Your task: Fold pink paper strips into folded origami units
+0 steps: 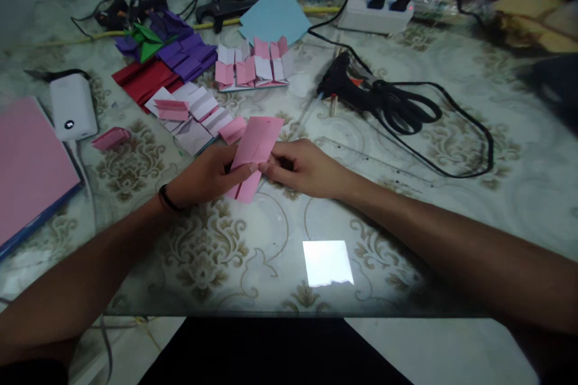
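A folded strip of pink paper is held upright and tilted between my two hands, above the patterned table. My left hand grips its left side, the thumb lying across its front. From the right, my right hand pinches the same paper near the middle, thumb and fingers together. Just behind my left hand lie white and pink folded paper pieces, with a small pink one at their edge. Another group of pink and white folded pieces stands farther back.
A black glue gun with a coiled cord lies right of centre, near a clear ruler. Purple, red and green folded papers lie back left. A white power bank, pink sheets and a power strip surround the work.
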Tool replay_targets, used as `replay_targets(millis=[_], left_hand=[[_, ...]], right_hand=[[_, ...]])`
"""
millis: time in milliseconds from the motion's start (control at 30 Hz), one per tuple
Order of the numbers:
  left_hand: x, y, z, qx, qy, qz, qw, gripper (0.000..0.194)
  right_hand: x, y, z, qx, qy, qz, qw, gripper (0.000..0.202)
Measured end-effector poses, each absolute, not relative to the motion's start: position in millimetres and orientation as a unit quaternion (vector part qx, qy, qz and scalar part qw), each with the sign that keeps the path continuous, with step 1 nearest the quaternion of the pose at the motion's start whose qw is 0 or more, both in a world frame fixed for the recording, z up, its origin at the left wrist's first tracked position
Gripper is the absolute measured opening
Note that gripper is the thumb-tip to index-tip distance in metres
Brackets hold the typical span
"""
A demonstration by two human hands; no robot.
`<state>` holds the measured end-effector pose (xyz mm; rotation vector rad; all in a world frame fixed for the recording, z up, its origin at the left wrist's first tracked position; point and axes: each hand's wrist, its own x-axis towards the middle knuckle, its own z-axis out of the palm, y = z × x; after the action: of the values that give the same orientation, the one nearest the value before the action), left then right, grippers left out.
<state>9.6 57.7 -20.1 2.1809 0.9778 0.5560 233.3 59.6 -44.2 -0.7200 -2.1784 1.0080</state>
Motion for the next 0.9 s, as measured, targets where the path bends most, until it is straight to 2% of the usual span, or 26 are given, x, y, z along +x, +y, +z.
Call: replay_targets(millis=[900], left_hand=[[9.2, 59.0, -21.0, 0.847, 0.362, 0.218, 0.323, 0.038]], right_hand=[[233.4, 59.8, -45.1, -0.274, -0.822, 0.391, 0.309, 0.038]])
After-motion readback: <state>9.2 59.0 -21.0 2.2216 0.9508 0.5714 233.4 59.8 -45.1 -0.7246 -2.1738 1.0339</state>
